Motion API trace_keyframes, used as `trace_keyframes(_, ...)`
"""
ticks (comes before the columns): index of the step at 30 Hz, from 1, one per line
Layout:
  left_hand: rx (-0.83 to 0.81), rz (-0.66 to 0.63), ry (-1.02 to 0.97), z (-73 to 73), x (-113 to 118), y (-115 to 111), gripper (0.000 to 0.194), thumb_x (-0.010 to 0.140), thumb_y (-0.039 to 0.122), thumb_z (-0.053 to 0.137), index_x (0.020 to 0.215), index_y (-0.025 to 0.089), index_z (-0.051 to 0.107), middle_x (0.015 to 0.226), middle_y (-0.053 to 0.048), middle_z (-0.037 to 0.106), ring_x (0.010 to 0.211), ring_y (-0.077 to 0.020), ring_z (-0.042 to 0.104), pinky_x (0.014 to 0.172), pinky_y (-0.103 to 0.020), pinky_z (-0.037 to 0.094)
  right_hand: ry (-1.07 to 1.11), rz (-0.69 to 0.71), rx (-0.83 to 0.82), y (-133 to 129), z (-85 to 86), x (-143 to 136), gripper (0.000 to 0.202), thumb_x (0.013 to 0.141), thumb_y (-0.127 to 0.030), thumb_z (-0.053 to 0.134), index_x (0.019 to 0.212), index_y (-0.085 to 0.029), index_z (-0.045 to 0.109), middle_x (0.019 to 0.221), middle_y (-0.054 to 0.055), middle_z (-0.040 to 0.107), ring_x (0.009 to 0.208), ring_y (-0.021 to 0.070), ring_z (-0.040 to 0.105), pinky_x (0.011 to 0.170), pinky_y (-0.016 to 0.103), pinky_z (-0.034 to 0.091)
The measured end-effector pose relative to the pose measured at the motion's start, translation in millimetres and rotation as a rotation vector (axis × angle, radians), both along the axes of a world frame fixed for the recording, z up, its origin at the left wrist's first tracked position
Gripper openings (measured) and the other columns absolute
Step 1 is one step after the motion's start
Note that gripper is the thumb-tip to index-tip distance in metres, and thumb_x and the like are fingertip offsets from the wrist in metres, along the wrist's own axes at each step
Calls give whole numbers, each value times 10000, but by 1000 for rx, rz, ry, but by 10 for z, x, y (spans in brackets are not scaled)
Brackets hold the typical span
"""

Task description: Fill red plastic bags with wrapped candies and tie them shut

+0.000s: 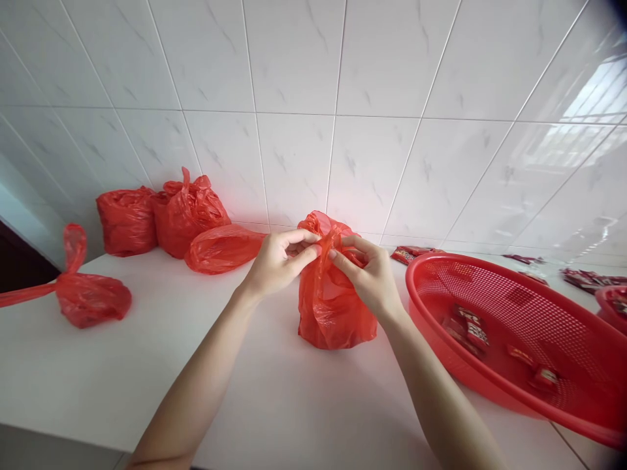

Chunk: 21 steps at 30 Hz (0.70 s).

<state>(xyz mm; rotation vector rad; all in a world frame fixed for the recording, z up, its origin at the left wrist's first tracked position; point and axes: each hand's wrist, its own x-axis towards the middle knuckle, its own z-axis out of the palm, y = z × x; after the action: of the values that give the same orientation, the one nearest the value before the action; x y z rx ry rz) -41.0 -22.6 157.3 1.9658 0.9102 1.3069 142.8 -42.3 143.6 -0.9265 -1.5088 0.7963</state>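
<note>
A red plastic bag (333,320) stands upright on the white counter in front of me, its top gathered and bunched. My left hand (289,254) pinches the gathered top from the left, thumb against fingers. From the right, my right hand (365,267) grips the same bunched plastic between thumb and fingers. Both hands are close together, with a twist of plastic between them. What the bag contains cannot be made out.
Left along the wall sit two filled red bags (126,222) and a looser red bag (223,248). A knotted red bag (93,300) lies nearer. At right, a red perforated basket (499,281) holds several small snack packets (473,329); more packets (588,279) lie behind it.
</note>
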Motion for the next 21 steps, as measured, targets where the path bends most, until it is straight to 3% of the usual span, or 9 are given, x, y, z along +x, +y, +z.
trace_keyframes(3,25,0,-15,3,-18,4,183,888,318,627,923,160,713,893,-48,698,841,-181,632,744,-287,495,91,-41,5,26,3,38,324,829,-501,698,763,-191,633,617,-35,498,523,89,409,498,232,350)
trace_keyframes(7,36,12,-54,6,-13,1,173,895,317,618,863,162,687,843,-35,672,772,-159,597,691,-278,474,194,-54,-22,25,7,58,302,833,-495,696,814,-205,615,614,-44,492,519,92,420,489,226,345)
trace_keyframes(13,121,57,-64,-7,30,-1,155,891,306,637,828,177,695,857,-34,672,848,-174,622,780,-294,495,123,-38,3,-29,26,4,294,852,-501,678,858,-210,635,588,-56,474,509,85,377,489,226,321)
trace_keyframes(17,169,76,-60,-16,19,19,144,864,317,684,826,184,725,1027,-72,684,1061,-224,629,932,-339,493,41,-8,56,-55,60,-9,303,845,-493,687,796,-194,678,715,-10,600,630,114,504,599,250,414)
trace_keyframes(21,137,14,-63,-19,28,16,152,866,331,687,847,187,732,1071,-85,704,1079,-236,639,956,-361,499,-11,52,84,-63,63,-29,238,768,-409,776,850,-194,717,796,10,680,740,159,593,695,280,474)
